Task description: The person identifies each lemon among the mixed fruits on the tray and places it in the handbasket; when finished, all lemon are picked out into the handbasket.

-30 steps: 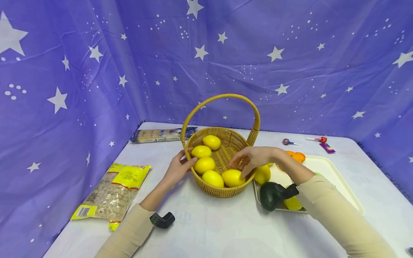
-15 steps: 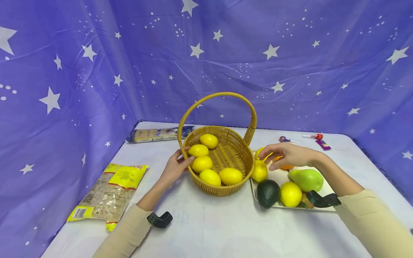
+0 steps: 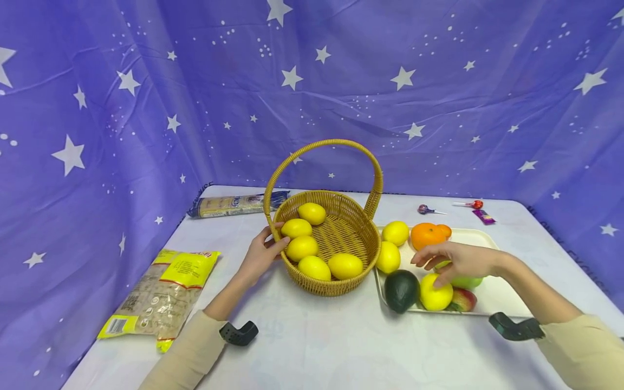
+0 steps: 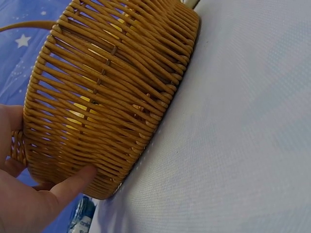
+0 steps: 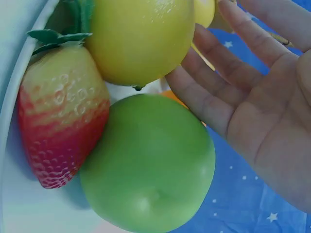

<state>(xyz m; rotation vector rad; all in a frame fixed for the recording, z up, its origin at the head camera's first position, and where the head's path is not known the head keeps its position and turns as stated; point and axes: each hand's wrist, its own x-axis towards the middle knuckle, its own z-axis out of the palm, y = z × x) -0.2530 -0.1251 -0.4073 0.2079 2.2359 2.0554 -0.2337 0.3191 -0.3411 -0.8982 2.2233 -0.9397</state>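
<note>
My left hand (image 3: 260,257) grips the left side of a wicker basket (image 3: 358,230) near the foot of its tall handle. In the left wrist view, its thumb (image 4: 73,187) lies against the woven wall (image 4: 116,97). Several lemons (image 3: 345,266) lie inside, mostly along the left and front. My right hand (image 3: 460,260) hovers over the cream tray (image 3: 507,292), holding nothing, its spread fingers close beside a yellow lemon (image 5: 141,39). Next to that lemon are a green pear (image 5: 150,165), partly hidden by the hand in the head view, and a red-yellow strawberry (image 5: 63,116).
The tray also bears two more yellow fruits (image 3: 388,257), oranges (image 3: 428,236) and a dark green avocado (image 3: 402,291). Lollipops (image 3: 426,209) and a purple packet (image 3: 484,217) lie behind it. A noodle pack (image 3: 234,205) and a yellow-brown bag (image 3: 163,295) are at left.
My right hand has moved from over the lemons in the basket rightward, then down over the tray's yellow lemon. My left hand has stayed at the basket. The view has shifted slightly.
</note>
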